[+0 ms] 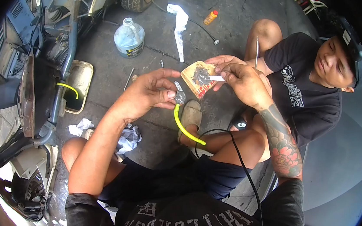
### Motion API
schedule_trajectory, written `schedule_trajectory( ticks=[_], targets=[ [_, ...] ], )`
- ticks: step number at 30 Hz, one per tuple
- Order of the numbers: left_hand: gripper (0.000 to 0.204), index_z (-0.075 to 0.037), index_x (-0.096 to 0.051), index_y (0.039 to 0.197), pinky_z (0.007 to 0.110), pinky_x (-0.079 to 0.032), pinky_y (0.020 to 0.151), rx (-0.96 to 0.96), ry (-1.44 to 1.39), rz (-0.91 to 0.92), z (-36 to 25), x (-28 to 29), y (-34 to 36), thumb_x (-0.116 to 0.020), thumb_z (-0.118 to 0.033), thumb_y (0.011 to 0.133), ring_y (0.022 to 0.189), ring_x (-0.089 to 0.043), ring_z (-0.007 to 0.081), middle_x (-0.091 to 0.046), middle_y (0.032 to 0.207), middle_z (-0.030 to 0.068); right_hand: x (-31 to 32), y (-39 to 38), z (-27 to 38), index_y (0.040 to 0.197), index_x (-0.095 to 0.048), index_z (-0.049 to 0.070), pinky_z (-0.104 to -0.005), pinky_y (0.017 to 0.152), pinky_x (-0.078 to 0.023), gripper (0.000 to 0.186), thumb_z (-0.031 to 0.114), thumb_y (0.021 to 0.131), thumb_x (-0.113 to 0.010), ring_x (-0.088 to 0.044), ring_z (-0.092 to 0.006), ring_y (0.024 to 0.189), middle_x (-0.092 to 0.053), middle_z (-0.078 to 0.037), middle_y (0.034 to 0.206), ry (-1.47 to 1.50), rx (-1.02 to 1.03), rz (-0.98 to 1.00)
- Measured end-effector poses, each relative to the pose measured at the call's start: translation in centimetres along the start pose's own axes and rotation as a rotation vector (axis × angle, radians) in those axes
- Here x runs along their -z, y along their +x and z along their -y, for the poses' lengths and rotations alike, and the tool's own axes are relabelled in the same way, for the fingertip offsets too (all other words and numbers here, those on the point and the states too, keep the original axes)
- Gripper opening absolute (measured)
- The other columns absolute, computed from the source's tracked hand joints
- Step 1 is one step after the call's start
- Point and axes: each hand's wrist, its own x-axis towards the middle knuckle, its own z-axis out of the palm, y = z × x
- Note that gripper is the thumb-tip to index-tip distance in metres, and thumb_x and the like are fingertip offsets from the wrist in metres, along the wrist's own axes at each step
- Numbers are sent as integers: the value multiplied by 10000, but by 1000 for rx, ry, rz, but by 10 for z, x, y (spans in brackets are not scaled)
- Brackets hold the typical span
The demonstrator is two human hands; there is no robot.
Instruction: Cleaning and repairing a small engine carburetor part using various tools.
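Note:
My left hand [146, 94] pinches a small metal fitting [180, 97] smeared with grey paste. A bright yellow-green hose [188, 133] hangs from the fitting and curves toward my knees. In my right hand [246, 84] is a flat white stick [216, 78], its tip at a lump of grey paste [201, 75]. That paste lies on a tan piece of cardboard [192, 90] with red printing. A co-worker's hand [223, 60] holds the cardboard from behind its far right edge. Near that person's wrist a thin metal rod [257, 52] points up; what holds it is hidden.
Vehicle framework [69, 49] fills the left side, with an oblong tray [88, 74] beside it. A clear jug [129, 40], a white strip [178, 30] and a small orange bottle [210, 17] are farther off. Crumpled paper [129, 139] lies near my left knee. A black cable [243, 163] crosses my right leg.

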Motion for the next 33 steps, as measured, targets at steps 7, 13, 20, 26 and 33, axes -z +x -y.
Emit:
schedule_trajectory(
  ticks=[7,13,20,26,33],
  targets=[
    [303,14,-552,1121,282,-556,732,-46,-111,-18,1,5,-4,-637,-163,891,847,-616,134,-602,926,61,-2,-5,8,1000,-631,-89,-234,766,-483,204,62,934,-512,-654,-154,807,-670,-83,952,63,27,-40],
    [282,9,-595,1051,266,-531,660,-136,-292,-39,7,-2,-5,-621,-231,905,770,-621,132,-619,868,68,-5,-4,2,985,-636,-84,-241,743,-488,201,66,935,-513,-644,-142,765,-664,-81,902,99,81,-64],
    [349,4,-598,1056,247,-487,581,-144,-339,-96,1,-15,-5,-592,-316,918,681,-594,134,-560,745,26,-12,3,-4,949,-624,-88,-247,661,-491,210,86,949,-507,-622,-126,672,-642,-106,847,111,16,-60],
    [363,3,-592,1074,249,-477,522,-107,-350,-175,-7,-24,-10,-591,-325,920,602,-589,148,-477,617,-8,0,-6,8,987,-601,-46,-176,467,-373,206,147,956,-535,-562,-88,597,-597,-55,768,444,-25,-38],
    [333,15,-578,1150,288,-530,611,-174,-356,-126,-19,-38,-4,-567,-244,941,701,-618,174,-620,858,91,32,-31,6,975,-574,-20,-148,407,-284,222,200,959,-547,-349,-1,457,-450,28,607,768,65,-86]
  ],
)
